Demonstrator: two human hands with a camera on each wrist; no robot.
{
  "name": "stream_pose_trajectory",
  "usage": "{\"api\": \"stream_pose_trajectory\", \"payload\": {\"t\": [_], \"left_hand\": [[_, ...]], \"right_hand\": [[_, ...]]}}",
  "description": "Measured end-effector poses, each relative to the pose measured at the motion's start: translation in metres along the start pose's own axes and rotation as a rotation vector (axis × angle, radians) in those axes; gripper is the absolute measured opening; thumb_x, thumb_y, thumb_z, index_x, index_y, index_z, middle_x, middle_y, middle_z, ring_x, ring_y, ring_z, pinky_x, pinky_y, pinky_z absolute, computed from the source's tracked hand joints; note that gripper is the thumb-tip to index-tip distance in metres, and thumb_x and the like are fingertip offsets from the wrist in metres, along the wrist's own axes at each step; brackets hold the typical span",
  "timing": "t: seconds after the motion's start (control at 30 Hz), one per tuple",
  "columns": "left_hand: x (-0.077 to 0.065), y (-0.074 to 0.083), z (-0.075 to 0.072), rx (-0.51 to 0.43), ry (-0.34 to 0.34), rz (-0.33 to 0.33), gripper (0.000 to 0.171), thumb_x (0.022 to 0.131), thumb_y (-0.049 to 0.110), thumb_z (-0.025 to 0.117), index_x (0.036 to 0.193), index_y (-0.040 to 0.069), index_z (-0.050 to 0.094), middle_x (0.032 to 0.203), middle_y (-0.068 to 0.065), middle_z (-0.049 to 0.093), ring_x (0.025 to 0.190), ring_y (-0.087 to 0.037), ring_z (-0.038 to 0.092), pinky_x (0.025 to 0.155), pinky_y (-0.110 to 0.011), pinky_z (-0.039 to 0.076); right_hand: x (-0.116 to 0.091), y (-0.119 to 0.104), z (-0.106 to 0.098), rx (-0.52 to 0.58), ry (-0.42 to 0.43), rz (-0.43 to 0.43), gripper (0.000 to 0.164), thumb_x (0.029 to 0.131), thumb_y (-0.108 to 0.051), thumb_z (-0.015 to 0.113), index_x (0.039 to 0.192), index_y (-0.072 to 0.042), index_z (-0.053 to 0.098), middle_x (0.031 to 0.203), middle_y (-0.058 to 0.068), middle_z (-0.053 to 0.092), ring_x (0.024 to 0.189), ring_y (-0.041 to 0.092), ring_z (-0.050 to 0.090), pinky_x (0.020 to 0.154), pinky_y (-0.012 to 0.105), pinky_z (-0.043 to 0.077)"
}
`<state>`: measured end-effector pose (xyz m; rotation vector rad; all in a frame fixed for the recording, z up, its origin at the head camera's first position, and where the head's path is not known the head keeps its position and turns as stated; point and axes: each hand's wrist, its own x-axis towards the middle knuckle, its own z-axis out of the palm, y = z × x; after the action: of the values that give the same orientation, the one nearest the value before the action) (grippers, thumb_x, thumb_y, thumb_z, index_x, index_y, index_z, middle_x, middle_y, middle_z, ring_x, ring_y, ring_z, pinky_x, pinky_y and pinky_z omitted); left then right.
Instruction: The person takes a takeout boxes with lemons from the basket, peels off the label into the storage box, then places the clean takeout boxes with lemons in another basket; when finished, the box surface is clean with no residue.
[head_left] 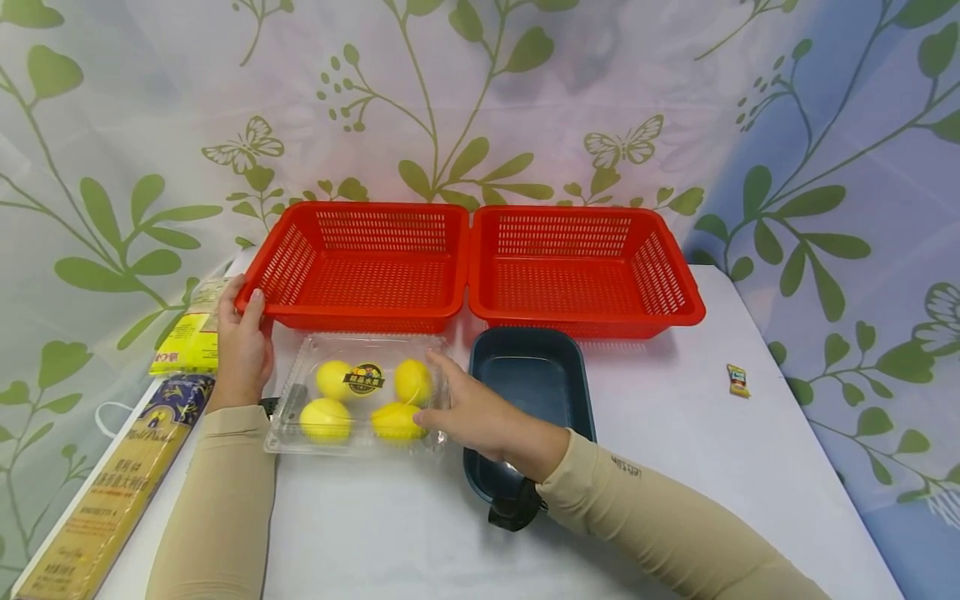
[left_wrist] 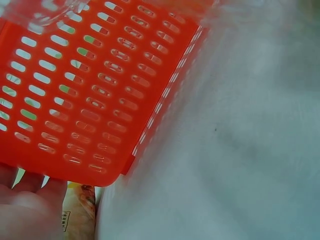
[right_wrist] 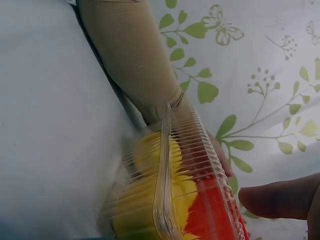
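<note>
Two red plastic baskets stand side by side at the back of the table. My left hand (head_left: 243, 350) grips the near left corner of the left red basket (head_left: 360, 321), its thumb at the rim; in the left wrist view its fingers lie against the slotted wall. In front of that basket is a clear plastic box (head_left: 300, 433) with a dark label on its lid and several yellow lemons (head_left: 326, 419) inside. My right hand (head_left: 480, 412) holds the box by its right end. The right wrist view shows the box's ribbed side and part of that hand.
Right of the box lies a dark blue baking dish (head_left: 525, 379), partly under my right forearm. The right red basket (head_left: 585, 321) stands behind it. A small snack packet (head_left: 738, 380) lies far right. On the left are a spaghetti pack (head_left: 112, 492) and a yellow bag (head_left: 187, 337).
</note>
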<state>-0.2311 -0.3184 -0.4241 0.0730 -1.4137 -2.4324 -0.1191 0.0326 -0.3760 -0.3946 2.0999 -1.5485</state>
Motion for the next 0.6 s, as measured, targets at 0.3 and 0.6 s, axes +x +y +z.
{"api": "stream_pose_trajectory", "payload": {"t": [0.3,0.6], "left_hand": [[-0.004,0.009,0.002,0.108,-0.011,-0.072,0.067,0.086,0.027,0.065,0.144,0.027,0.031,0.148,-0.002,0.024,0.134,-0.023,0.029,0.105,-0.035,0.028],[-0.008,0.020,-0.002,0.309,-0.013,-0.174,0.076,0.085,0.035,0.065,0.149,0.032,0.022,0.151,-0.007,0.023,0.127,-0.028,0.039,0.106,-0.044,0.026]], "right_hand": [[0.001,0.001,0.005,0.044,0.028,0.027,0.088,0.082,-0.019,0.073,0.150,-0.028,0.017,0.150,-0.008,0.020,0.135,0.020,0.021,0.101,0.051,0.031],[0.000,0.000,0.010,0.063,0.039,0.037,0.089,0.083,-0.016,0.072,0.151,-0.029,0.014,0.151,-0.007,0.018,0.133,0.026,0.026,0.096,0.048,0.038]]}}
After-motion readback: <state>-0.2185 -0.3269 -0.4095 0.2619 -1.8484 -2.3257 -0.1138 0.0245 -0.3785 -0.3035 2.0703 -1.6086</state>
